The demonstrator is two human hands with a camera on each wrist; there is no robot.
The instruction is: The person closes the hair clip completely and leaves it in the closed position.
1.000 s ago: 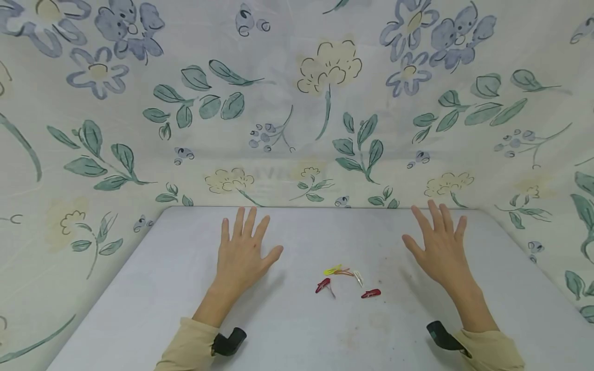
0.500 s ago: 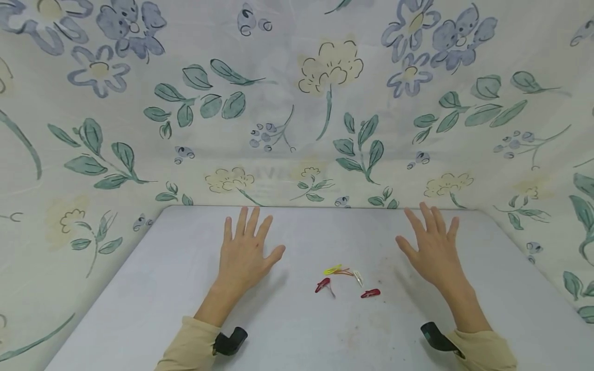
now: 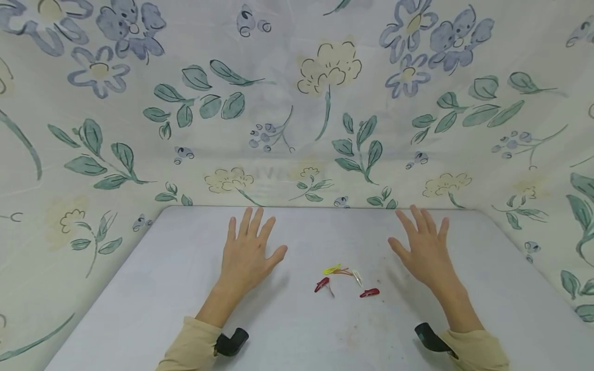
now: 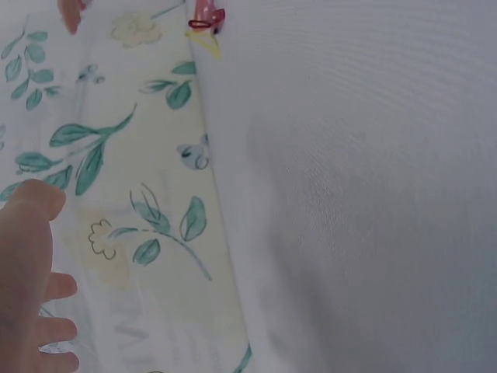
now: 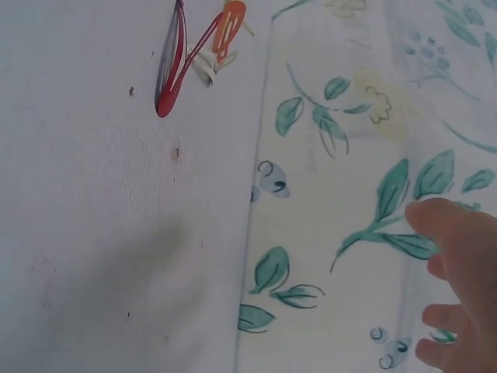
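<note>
Several small snap hair clips lie in a loose cluster at the middle of the white table [image 3: 306, 330]. They include a yellow clip [image 3: 331, 269], an orange clip [image 5: 228, 29], a whitish clip [image 3: 357, 278], a red clip [image 3: 322, 284] on the left and another red clip [image 3: 369, 292] on the right. Left of the cluster my left hand [image 3: 247, 257] hovers with fingers spread, holding nothing. On the other side my right hand [image 3: 428, 256] is held the same way, fingers spread and apart from the clips. Both hands cast shadows on the table.
A floral cloth [image 3: 278, 113] hangs behind the table's back edge and along both sides. Black wrist cameras are strapped at the left cuff [image 3: 232, 342] and right cuff [image 3: 430, 337]. Small dark specks and faint stains mark the tabletop.
My right hand has drifted left, toward the clips. The left hand has shifted slightly right. The clips lie as before.
</note>
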